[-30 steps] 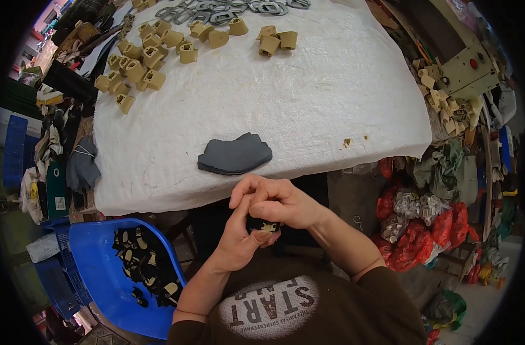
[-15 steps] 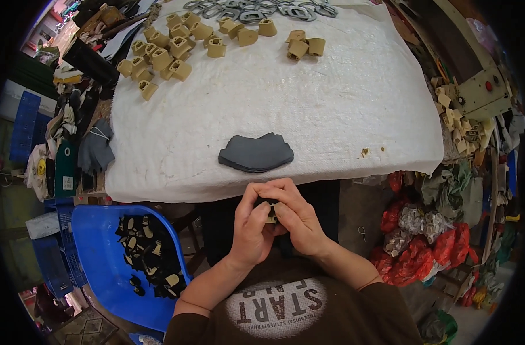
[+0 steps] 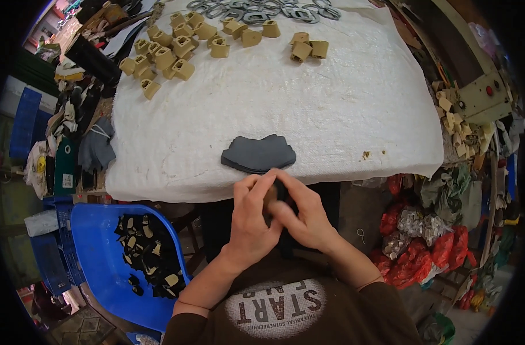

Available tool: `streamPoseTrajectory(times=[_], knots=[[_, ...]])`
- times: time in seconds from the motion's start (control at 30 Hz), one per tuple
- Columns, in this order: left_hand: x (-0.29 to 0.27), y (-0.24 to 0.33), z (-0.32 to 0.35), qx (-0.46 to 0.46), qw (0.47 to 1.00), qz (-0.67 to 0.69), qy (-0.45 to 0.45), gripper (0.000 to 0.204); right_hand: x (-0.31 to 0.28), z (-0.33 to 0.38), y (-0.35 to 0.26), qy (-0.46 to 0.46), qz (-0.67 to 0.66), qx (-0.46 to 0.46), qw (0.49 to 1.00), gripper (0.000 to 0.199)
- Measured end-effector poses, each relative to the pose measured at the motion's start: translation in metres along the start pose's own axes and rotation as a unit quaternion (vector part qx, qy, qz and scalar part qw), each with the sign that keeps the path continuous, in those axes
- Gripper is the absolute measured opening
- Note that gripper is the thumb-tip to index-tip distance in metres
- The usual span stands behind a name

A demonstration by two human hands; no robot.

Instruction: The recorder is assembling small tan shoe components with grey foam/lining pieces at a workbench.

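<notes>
In front of my body, just below the table's near edge, both hands close round a small block, apparently a shoe heel (image 3: 270,198), with dark covering material (image 3: 281,188) against it. My left hand (image 3: 251,217) grips it from the left, fingers curled over the top. On the other side my right hand (image 3: 306,217) wraps it, thumb pressed toward the middle. Fingers hide most of the heel. Just beyond them lies a stack of dark grey curved cut pieces (image 3: 258,153) on the white-covered table (image 3: 331,121).
Beige heels (image 3: 165,58) cluster at the far left of the table, with a smaller group (image 3: 301,53) farther right. Grey metal rings (image 3: 256,16) lie along the back. A blue tub (image 3: 95,253) at lower left holds several dark-covered heels. Red bags (image 3: 415,261) sit at right.
My hands have moved slightly up toward the table edge and turned the heel. Its beige face, seen between my thumbs before, is now mostly hidden; my right thumb has shifted.
</notes>
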State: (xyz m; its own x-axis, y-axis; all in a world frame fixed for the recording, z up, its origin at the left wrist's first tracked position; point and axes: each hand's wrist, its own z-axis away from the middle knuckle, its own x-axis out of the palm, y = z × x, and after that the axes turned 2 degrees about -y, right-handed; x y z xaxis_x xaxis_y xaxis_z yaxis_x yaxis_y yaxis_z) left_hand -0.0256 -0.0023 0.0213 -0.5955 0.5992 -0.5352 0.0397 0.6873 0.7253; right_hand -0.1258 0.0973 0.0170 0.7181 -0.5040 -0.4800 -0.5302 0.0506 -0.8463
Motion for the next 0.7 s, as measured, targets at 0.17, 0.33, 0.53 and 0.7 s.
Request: streamPoseTrajectory(times=[0.17,0.33,0.53,0.7], knots=[[-0.006,-0.005,0.009,-0.208,0.897,0.389,-0.019,0.053,-0.015,0.001,0.008,-0.039,-0.16,0.088,0.982,0.045],[-0.005,0.001,0.009,-0.241,0.891,0.361,-0.132,0.053,-0.009,0.005,0.009,-0.039,-0.142,-0.005,0.989,0.046],[-0.015,-0.005,0.006,-0.209,0.922,0.313,-0.09,0.047,-0.017,0.003,0.006,-0.041,0.09,-0.027,0.995,0.039],[-0.02,-0.009,0.007,-0.207,0.872,0.403,-0.185,0.047,-0.024,-0.011,0.01,-0.027,-0.175,-0.016,0.984,0.02]])
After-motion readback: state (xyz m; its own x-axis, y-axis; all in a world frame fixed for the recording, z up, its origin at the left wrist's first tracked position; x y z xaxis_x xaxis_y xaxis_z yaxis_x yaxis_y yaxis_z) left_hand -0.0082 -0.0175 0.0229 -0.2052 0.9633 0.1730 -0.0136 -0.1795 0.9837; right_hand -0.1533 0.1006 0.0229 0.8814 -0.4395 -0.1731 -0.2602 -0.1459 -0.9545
